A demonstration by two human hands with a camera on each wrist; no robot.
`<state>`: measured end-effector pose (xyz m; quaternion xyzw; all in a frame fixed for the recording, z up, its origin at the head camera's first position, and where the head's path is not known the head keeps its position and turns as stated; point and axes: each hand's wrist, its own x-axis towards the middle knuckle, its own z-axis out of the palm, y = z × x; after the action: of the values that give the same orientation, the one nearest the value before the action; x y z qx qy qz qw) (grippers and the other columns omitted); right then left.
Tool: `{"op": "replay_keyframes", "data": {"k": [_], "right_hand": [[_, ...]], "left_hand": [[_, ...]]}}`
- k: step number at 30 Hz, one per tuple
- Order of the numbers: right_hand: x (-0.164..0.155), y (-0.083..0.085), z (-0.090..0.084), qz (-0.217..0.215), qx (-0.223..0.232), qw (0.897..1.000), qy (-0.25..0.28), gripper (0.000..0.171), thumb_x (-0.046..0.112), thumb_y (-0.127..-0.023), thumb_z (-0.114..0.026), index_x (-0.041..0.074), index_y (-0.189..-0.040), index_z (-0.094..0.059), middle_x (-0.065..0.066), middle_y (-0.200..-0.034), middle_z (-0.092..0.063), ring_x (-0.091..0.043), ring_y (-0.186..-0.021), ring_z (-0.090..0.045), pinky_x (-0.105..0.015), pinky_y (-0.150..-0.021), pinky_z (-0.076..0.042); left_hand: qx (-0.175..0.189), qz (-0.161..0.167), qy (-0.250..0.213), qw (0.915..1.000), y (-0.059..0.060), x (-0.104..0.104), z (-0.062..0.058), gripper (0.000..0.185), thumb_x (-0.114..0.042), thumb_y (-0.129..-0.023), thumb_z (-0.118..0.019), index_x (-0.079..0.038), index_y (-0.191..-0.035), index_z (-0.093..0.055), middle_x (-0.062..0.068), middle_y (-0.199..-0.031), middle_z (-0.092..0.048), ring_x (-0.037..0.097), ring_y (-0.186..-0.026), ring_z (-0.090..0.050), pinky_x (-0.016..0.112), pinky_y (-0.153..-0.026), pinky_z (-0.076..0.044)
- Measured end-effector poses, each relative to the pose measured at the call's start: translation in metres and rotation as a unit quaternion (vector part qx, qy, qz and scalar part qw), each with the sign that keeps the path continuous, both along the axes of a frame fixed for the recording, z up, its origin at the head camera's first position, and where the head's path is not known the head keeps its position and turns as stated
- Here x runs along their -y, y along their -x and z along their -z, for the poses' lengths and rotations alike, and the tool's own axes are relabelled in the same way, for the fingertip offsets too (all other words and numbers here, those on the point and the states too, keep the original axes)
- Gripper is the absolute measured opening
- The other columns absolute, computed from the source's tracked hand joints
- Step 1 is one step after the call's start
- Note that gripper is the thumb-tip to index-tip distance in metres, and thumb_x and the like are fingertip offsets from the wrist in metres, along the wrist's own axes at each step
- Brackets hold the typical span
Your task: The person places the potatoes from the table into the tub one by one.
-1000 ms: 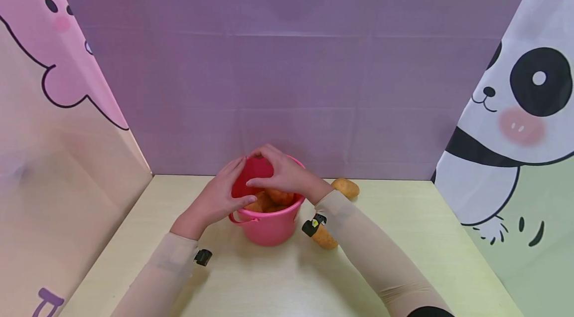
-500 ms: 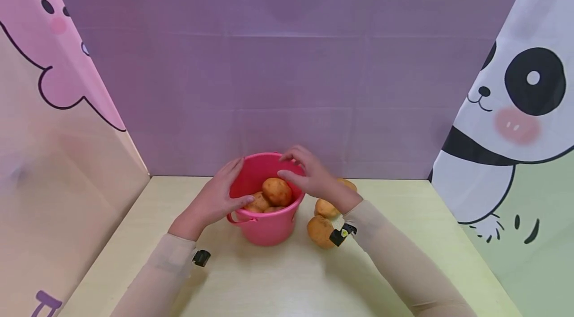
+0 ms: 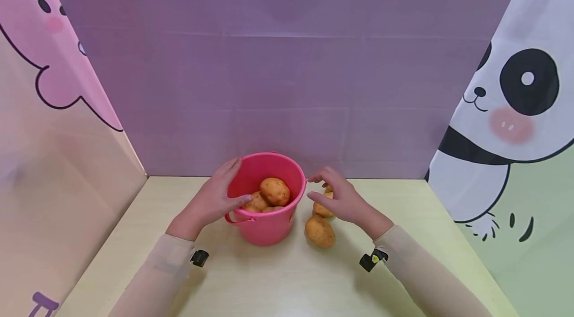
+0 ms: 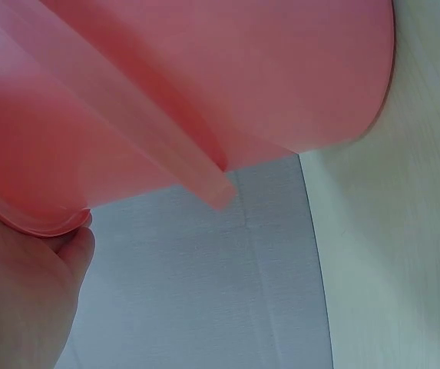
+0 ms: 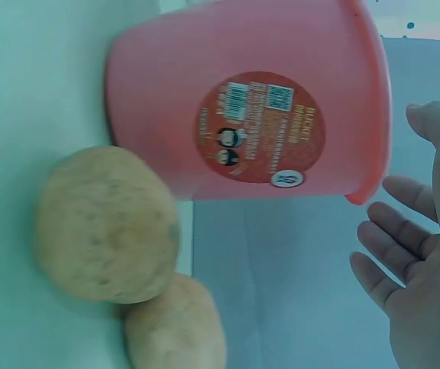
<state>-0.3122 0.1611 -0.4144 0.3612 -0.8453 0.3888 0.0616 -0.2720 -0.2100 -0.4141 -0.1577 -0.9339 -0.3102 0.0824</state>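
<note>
A pink bucket (image 3: 269, 230) stands upright on the table with several potatoes (image 3: 275, 191) inside. My left hand (image 3: 216, 200) holds its rim on the left side, the thumb reaching across the near rim. In the left wrist view, fingertips (image 4: 81, 246) show at the rim beside the bucket wall (image 4: 296, 69). My right hand (image 3: 345, 202) hovers just right of the bucket, fingers apart and loosely bent, with nothing in them. Below it, a potato (image 3: 320, 232) lies on the table, with another potato (image 3: 324, 206) behind it. More potato shows partly behind the right hand.
The light wooden table (image 3: 269, 282) ends at a purple cloth backdrop (image 3: 287, 82). Cartoon-printed panels flank it, with a panda (image 3: 511, 82) on the right. The bucket's handle (image 3: 237, 220) hangs at its left. A round label (image 5: 262, 129) is on the bucket's right side.
My right hand has moved right, from over the bucket's mouth to beside it, uncovering the potatoes inside. The left hand has stayed at the rim.
</note>
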Motion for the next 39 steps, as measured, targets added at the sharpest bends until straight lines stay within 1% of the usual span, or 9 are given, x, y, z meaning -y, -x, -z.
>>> {"op": "replay_keyframes", "data": {"k": [5, 9, 12, 17, 19, 24, 27, 32, 39], "right_hand": [[-0.008, -0.009, 0.015, 0.010, 0.009, 1.000, 0.012, 0.030, 0.027, -0.102, -0.081, 0.021, -0.129, -0.069, 0.006, -0.126, -0.065, -0.028, -0.121, -0.062, -0.059, -0.102, -0.057], [-0.012, -0.016, 0.024, 0.004, 0.014, 1.000, 0.012, 0.029, 0.026, -0.101, -0.082, 0.018, -0.128, -0.071, 0.001, -0.129, -0.065, -0.031, -0.126, -0.058, -0.065, -0.104, -0.054], [-0.012, -0.022, 0.030, 0.003, 0.025, 1.000, 0.006, 0.032, 0.030, -0.101, -0.083, 0.019, -0.128, -0.070, -0.001, -0.131, -0.063, -0.032, -0.129, -0.057, -0.066, -0.106, -0.054], [-0.010, -0.030, 0.041, 0.010, 0.040, 0.999, -0.011, 0.037, 0.038, -0.099, -0.085, 0.020, -0.128, -0.069, 0.000, -0.127, -0.062, -0.039, -0.127, -0.060, -0.065, -0.107, -0.055], [-0.009, -0.032, 0.045, 0.011, 0.036, 0.999, -0.014, 0.039, 0.037, -0.098, -0.086, 0.019, -0.128, -0.069, -0.003, -0.128, -0.062, -0.039, -0.127, -0.060, -0.064, -0.107, -0.056], [-0.008, -0.035, 0.058, 0.020, 0.009, 0.999, -0.033, 0.045, 0.033, -0.094, -0.091, 0.014, -0.129, -0.070, -0.007, -0.133, -0.061, -0.034, -0.128, -0.061, -0.053, -0.109, -0.057], [-0.008, -0.035, 0.066, 0.028, -0.003, 0.998, -0.047, 0.048, 0.033, -0.092, -0.093, 0.013, -0.130, -0.070, -0.004, -0.134, -0.061, -0.028, -0.129, -0.061, -0.048, -0.111, -0.056], [-0.009, -0.035, 0.074, 0.038, -0.013, 0.997, -0.063, 0.054, 0.035, -0.090, -0.093, 0.009, -0.131, -0.071, 0.001, -0.134, -0.060, -0.020, -0.127, -0.059, -0.048, -0.112, -0.055], [-0.011, -0.035, 0.081, 0.050, -0.019, 0.996, -0.076, 0.058, 0.041, -0.090, -0.094, 0.009, -0.133, -0.072, 0.002, -0.133, -0.060, -0.019, -0.125, -0.060, -0.049, -0.111, -0.055]], "left_hand": [[-0.001, 0.002, -0.004, 1.0000, 0.000, 0.001, 0.001, 0.118, -0.042, -0.088, -0.092, -0.007, -0.177, -0.023, 0.019, -0.181, -0.023, 0.047, -0.164, -0.024, 0.068, -0.100, -0.060], [-0.005, 0.004, -0.004, 1.0000, 0.000, 0.001, 0.001, 0.119, -0.046, -0.087, -0.091, -0.007, -0.176, -0.023, 0.019, -0.181, -0.024, 0.047, -0.164, -0.024, 0.068, -0.100, -0.060], [-0.007, 0.005, -0.004, 1.0000, -0.001, 0.001, 0.000, 0.118, -0.046, -0.087, -0.091, -0.006, -0.176, -0.024, 0.019, -0.181, -0.024, 0.047, -0.164, -0.025, 0.068, -0.100, -0.060], [-0.008, 0.005, -0.003, 0.9999, 0.000, 0.001, 0.000, 0.118, -0.045, -0.088, -0.091, -0.005, -0.176, -0.024, 0.020, -0.180, -0.025, 0.047, -0.163, -0.025, 0.068, -0.100, -0.059], [-0.008, 0.005, -0.004, 1.0000, 0.000, 0.001, 0.000, 0.117, -0.045, -0.088, -0.091, -0.006, -0.176, -0.024, 0.020, -0.181, -0.024, 0.047, -0.163, -0.025, 0.068, -0.100, -0.059], [-0.009, 0.006, -0.002, 0.9999, 0.001, 0.001, 0.001, 0.117, -0.046, -0.088, -0.090, -0.006, -0.176, -0.024, 0.019, -0.181, -0.024, 0.047, -0.164, -0.024, 0.069, -0.101, -0.059], [-0.011, 0.006, -0.001, 0.9999, 0.001, 0.001, 0.001, 0.117, -0.046, -0.089, -0.090, -0.005, -0.176, -0.024, 0.019, -0.181, -0.024, 0.047, -0.164, -0.024, 0.069, -0.102, -0.058], [-0.008, 0.006, -0.002, 0.9999, 0.000, 0.000, 0.001, 0.118, -0.046, -0.088, -0.091, -0.006, -0.176, -0.024, 0.019, -0.181, -0.024, 0.047, -0.164, -0.024, 0.069, -0.101, -0.059], [-0.010, 0.007, 0.000, 0.9999, 0.000, 0.000, 0.001, 0.117, -0.049, -0.089, -0.089, -0.005, -0.176, -0.023, 0.019, -0.181, -0.024, 0.046, -0.164, -0.024, 0.069, -0.103, -0.057]]}}
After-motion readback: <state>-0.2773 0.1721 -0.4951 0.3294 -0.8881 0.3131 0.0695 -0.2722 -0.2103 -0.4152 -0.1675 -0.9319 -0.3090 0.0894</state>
